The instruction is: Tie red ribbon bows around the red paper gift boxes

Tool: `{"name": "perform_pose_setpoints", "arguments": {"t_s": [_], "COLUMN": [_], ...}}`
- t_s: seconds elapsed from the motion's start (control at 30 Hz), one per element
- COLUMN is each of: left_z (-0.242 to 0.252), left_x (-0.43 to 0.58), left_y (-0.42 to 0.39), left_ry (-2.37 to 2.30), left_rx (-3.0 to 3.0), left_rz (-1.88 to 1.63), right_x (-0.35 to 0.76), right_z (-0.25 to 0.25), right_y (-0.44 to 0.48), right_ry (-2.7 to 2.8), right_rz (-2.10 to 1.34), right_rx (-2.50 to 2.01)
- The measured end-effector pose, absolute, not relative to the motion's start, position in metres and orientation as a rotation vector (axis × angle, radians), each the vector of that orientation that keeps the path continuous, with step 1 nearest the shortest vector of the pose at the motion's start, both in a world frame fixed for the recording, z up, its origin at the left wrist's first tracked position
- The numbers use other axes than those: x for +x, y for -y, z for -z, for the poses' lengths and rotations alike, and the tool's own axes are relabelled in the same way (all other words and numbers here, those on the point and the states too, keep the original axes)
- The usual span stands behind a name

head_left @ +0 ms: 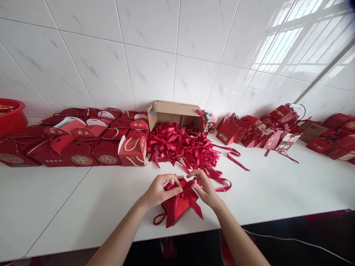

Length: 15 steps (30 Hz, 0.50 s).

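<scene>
A small red gift box (177,208) stands near the front edge of the white counter (83,199), with a dark red ribbon (191,195) tied over its top. My left hand (159,190) pinches the ribbon on the left side of the box. On the right side my right hand (203,188) pinches it too, fingers curled. Ribbon tails hang down the front of the box.
A heap of loose red ribbons (183,146) lies just behind the box, before an open cardboard carton (174,114). Several red gift boxes with rope handles (133,149) line the back left. More red boxes (249,131) sit back right. A red basin (11,116) is at far left.
</scene>
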<state>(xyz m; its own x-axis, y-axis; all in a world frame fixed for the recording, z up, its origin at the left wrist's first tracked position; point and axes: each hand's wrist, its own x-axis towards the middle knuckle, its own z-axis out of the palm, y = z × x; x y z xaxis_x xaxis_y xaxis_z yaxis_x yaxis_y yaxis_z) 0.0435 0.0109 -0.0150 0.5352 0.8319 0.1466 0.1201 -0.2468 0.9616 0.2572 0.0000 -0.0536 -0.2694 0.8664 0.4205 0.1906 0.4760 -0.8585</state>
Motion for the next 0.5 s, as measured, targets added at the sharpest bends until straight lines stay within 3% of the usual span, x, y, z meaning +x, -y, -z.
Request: {"name": "perform_pose_setpoints", "arguments": {"t_s": [0.2, 0.33, 0.5], "left_z": [0.024, 0.040, 0.063], "left_x": [0.024, 0.015, 0.040], "left_y": [-0.008, 0.008, 0.054], "left_ry": [-0.786, -0.849, -0.856], "left_rx": [1.620, 1.492, 1.232], "left_rz": [-1.051, -1.007, -1.106], "right_x": [0.279, 0.271, 0.260], "right_z": [0.064, 0.070, 0.071], "right_y": [0.001, 0.009, 0.033], "right_ry": [1.923, 2.003, 1.986], "right_rz": [-1.298, -1.305, -1.308], "right_rx": [-0.726, -0.978, -0.898]}}
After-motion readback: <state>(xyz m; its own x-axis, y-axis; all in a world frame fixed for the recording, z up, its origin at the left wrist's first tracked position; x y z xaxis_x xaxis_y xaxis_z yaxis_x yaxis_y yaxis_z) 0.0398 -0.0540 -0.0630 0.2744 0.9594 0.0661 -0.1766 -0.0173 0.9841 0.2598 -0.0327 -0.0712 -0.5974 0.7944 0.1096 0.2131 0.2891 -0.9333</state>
